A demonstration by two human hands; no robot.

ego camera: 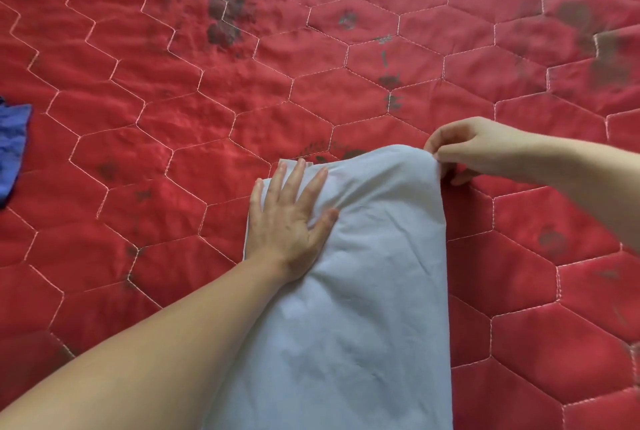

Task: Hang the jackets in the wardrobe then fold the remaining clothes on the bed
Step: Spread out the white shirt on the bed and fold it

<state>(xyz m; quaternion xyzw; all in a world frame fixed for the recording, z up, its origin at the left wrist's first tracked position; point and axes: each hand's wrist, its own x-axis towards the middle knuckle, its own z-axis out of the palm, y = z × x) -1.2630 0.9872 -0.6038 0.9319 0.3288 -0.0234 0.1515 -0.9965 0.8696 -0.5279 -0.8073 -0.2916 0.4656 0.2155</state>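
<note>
A pale grey-blue garment (363, 291) lay on the bed, on a red quilted cover (173, 100) stitched in light thread into long hexagons. The cloth ran from the bottom edge of the view up to about the middle, folded into a long band, with a thin lower layer showing at its far left corner.

The left hand (291, 218) lay flat on the far left part of the garment, fingers straight and spread, palm pressing the cloth down onto the cover. Its bare forearm crossed the lower left of the view.

The right hand (474, 149) held the garment's far right corner, the fingers curled and pinching the edge of the cloth, which rose slightly toward the grip. The fingertips were partly hidden behind the fabric, so how many of them gripped it could not be told.

At the left edge of the view lay part of a blue piece of clothing (12, 149), well apart from the grey-blue one.

Dark grey smudges marked the cover in several places. No label, brand or writing could be read on either cloth or on the cover.
</note>
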